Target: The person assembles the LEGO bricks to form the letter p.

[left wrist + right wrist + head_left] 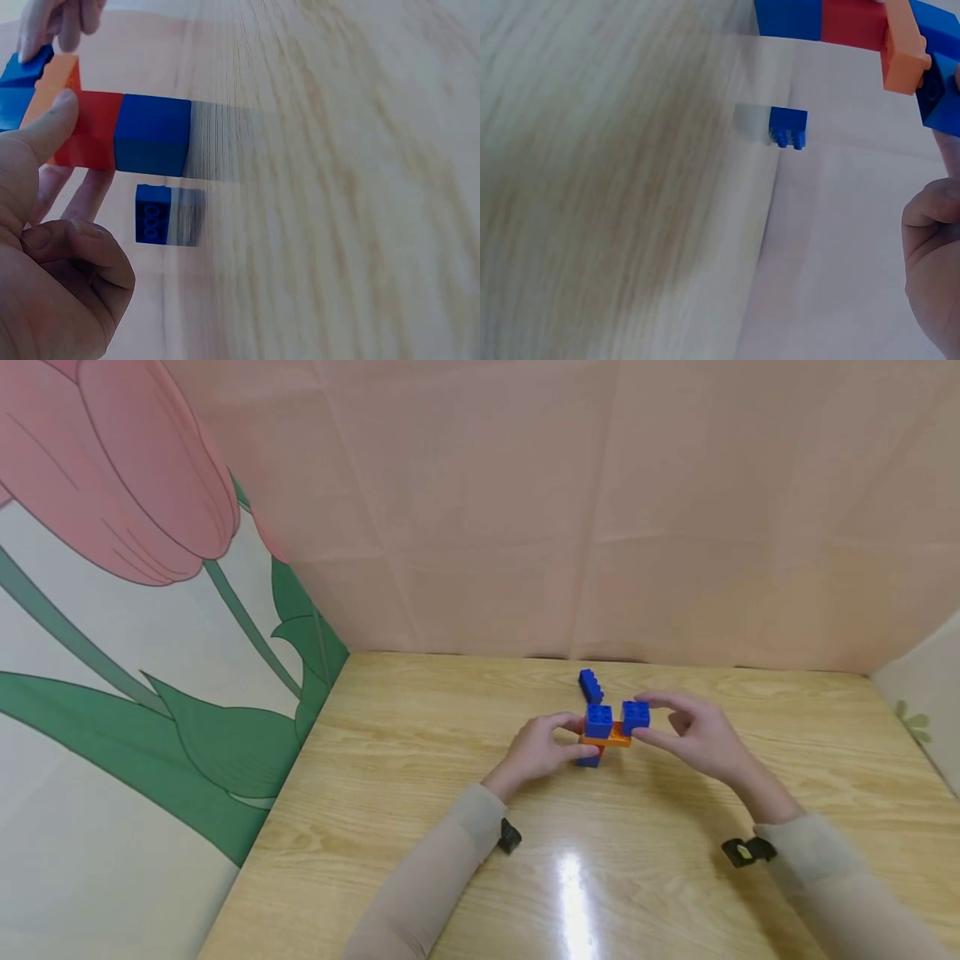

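My left hand [534, 750] grips a small brick stack, its thumb lying across the orange brick [52, 86] and the red brick [99, 133]. At the bottom, a blue brick [152, 135] stands on the table under the red one. The orange brick sticks out to the right like a shelf. On its left end sits another blue brick [597, 722]. My right hand [703, 737] pinches a blue brick [636, 715] between thumb and fingers, at the orange brick's right end. In the right wrist view this brick [939, 101] looks tilted; whether it is pressed on I cannot tell.
A longer loose blue brick [590, 685] lies on the wooden table [420, 718] behind the stack. A pink cloth wall [487, 527] rises at the table's back edge, and a flower-printed panel [112, 635] stands along the left side.
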`<control>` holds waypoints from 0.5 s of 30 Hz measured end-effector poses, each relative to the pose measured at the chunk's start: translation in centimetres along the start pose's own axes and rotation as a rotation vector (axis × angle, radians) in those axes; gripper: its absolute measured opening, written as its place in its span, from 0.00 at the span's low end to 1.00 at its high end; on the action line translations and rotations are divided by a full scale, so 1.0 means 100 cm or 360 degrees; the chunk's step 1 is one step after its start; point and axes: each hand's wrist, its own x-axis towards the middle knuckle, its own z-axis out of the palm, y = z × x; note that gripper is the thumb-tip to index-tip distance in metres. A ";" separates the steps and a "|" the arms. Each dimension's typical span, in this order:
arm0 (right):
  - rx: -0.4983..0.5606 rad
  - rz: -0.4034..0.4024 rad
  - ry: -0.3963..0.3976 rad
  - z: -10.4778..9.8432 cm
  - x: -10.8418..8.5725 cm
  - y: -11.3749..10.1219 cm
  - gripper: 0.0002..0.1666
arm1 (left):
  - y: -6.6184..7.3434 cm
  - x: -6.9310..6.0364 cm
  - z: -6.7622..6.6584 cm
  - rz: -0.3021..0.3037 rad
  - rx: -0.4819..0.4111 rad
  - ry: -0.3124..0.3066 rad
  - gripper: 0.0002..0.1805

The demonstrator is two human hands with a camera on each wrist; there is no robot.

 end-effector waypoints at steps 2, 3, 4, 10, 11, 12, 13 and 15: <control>0.0011 -0.0008 0.0003 0.001 -0.002 0.000 0.30 | 0.000 0.000 0.000 0.0002 -0.0001 0.0001 0.25; 0.0010 -0.0010 0.0010 0.002 -0.002 0.000 0.30 | 0.000 0.000 0.000 0.0004 -0.0001 0.0002 0.25; 0.0011 -0.0012 0.0015 0.002 -0.003 -0.005 0.30 | 0.000 0.000 0.000 0.0005 -0.0001 0.0002 0.25; 0.0042 -0.0060 0.0043 0.000 -0.007 -0.035 0.27 | 0.000 0.000 -0.001 0.0028 0.0007 0.0002 0.25; 0.0045 -0.0065 0.0041 0.000 -0.008 -0.037 0.27 | 0.000 0.000 -0.001 0.0033 0.0010 0.0003 0.25; 0.0040 -0.0069 0.0039 0.000 -0.008 -0.037 0.27 | 0.000 0.000 -0.001 0.0038 0.0014 0.0005 0.25; 0.0037 -0.0069 0.0038 -0.001 -0.008 -0.037 0.27 | 0.000 0.000 -0.001 0.0040 0.0013 0.0007 0.25; 0.0027 -0.0072 0.0044 0.000 -0.008 -0.036 0.27 | 0.000 0.000 -0.001 0.0044 0.0016 0.0012 0.25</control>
